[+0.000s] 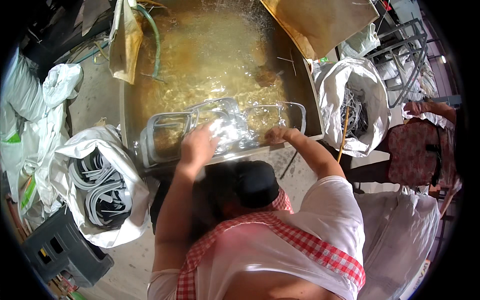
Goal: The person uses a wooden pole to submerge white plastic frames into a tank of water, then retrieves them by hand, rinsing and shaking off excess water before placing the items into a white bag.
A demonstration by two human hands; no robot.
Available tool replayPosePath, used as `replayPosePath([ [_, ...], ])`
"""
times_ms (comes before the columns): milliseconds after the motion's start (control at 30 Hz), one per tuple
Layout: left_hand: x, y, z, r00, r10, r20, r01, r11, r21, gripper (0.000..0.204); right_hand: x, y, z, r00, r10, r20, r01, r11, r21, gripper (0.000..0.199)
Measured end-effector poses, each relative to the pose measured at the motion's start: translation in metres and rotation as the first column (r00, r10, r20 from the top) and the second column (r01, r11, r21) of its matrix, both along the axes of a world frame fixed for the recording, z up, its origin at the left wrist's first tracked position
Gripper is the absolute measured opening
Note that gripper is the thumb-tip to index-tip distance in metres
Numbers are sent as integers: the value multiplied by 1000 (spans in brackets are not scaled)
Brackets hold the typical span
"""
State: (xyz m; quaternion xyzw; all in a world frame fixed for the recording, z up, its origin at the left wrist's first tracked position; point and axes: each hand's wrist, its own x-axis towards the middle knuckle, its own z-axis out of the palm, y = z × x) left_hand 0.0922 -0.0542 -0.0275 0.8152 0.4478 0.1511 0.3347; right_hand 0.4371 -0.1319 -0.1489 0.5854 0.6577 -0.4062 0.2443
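Note:
Several grey rounded frames stand half in the water along the near side of a metal tank. At the near wall, my left hand is closed at the right side of a grey looped frame. My right hand has its fingers curled low beside another grey loop; what they hold is hidden. Between the hands, bright glare and splashing water blur the frames. The tank's water looks yellowish and rippled.
A white sack of grey curved pieces stands left, near a dark plastic stool. Another white sack with grey strips stands right of the tank. A green hose dips into the water. Another person stands at the right.

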Motion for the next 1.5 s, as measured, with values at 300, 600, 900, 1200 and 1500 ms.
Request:
replayPosePath([
  [300,2,4,8,989,-61,-133,45,992,-118,44,-14,11,6,986,-167,11,167,967,-190,43],
  [600,6,1,12,986,-97,-139,78,988,-133,44,26,40,91,920,-262,291,-38,679,733,45],
  [900,34,-5,4,981,-86,175,51,979,197,52,-75,63,119,916,20,-400,374,312,873,28],
  [1200,31,9,-9,934,162,317,-145,986,-78,20,-68,30,6,142,-873,-467,711,-239,662,54],
  [1500,31,-1,3,622,287,729,143,873,-466,20,-19,32,-78,-856,-353,-378,516,-528,-675,36],
])
